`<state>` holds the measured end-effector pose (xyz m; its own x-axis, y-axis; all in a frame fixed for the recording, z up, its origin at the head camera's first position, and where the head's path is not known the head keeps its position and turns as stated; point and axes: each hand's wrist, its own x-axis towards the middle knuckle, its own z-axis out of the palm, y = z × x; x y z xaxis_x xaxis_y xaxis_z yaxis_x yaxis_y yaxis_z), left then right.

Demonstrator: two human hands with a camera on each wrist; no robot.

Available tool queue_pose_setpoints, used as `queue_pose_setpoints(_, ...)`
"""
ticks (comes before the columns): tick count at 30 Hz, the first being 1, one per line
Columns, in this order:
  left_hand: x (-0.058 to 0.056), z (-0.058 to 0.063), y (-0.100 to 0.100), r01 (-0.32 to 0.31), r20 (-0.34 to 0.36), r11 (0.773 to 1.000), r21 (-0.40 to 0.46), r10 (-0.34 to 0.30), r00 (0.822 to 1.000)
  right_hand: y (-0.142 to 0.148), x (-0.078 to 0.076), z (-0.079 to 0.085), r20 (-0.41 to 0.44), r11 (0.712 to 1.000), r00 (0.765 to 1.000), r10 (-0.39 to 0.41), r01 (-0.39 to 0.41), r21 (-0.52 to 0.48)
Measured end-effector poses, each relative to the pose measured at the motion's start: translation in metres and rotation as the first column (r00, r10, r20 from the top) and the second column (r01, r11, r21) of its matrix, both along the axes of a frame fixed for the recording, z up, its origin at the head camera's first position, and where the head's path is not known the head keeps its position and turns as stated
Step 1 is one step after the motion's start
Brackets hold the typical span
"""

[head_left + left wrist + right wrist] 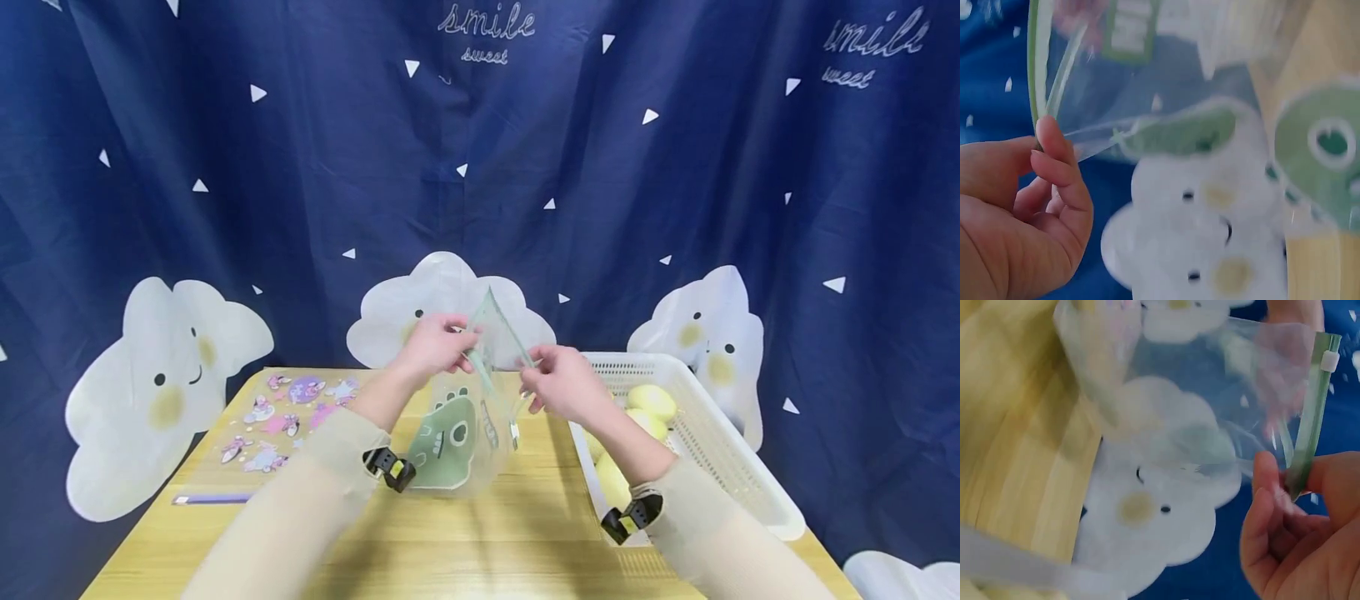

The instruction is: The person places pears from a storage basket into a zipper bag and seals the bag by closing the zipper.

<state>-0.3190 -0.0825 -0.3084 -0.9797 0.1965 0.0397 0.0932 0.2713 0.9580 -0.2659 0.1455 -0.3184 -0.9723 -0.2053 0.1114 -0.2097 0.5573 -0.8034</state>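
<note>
Head view: green-zipped clear plastic bag [444,442] with cartoon print hangs at frame centre, mostly below and between left hand [438,343] and right hand [564,382], both pinching its rim

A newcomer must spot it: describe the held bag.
On the wooden table, find the white basket at right and the flat purple-edged bag at left. Between them, the left hand and right hand hold a clear bag. Its green edge and green cartoon print set it apart.
</note>
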Motion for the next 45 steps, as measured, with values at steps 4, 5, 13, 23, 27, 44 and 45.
queue_pose_setpoints(4,-0.010,0.006,-0.037,-0.023,0.032,0.998,-0.063,0.025,0.999,0.023,-0.009,0.004,0.105,0.994,0.989,-0.104,0.108,-0.026)
queue_pose_setpoints(5,-0.012,0.007,-0.047,-0.011,0.057,0.997,-0.072,0.015,0.998,0.029,-0.011,0.005,0.131,0.992,0.984,-0.119,0.123,-0.023)
queue_pose_setpoints(13,-0.010,0.016,-0.077,0.131,0.160,0.990,-0.044,-0.123,0.980,0.050,-0.017,0.004,0.205,0.994,0.972,-0.110,0.111,0.011)
queue_pose_setpoints(23,-0.004,0.020,-0.072,0.150,0.146,0.985,-0.090,-0.136,0.980,0.048,-0.021,0.007,0.107,0.988,0.984,-0.142,0.135,0.073)
queue_pose_setpoints(27,-0.005,0.022,-0.079,0.154,0.158,0.982,-0.111,-0.136,0.978,0.055,-0.022,0.014,0.129,0.985,0.977,-0.169,0.162,0.065)
queue_pose_setpoints(44,0.003,0.012,-0.056,0.122,0.094,0.985,0.118,-0.133,0.987,0.046,-0.022,0.004,0.171,0.995,0.982,-0.078,0.086,-0.042)
queue_pose_setpoints(45,0.004,0.012,-0.053,0.122,0.089,0.985,0.122,-0.134,0.987,0.046,-0.022,0.004,0.164,0.995,0.983,-0.081,0.089,-0.039)
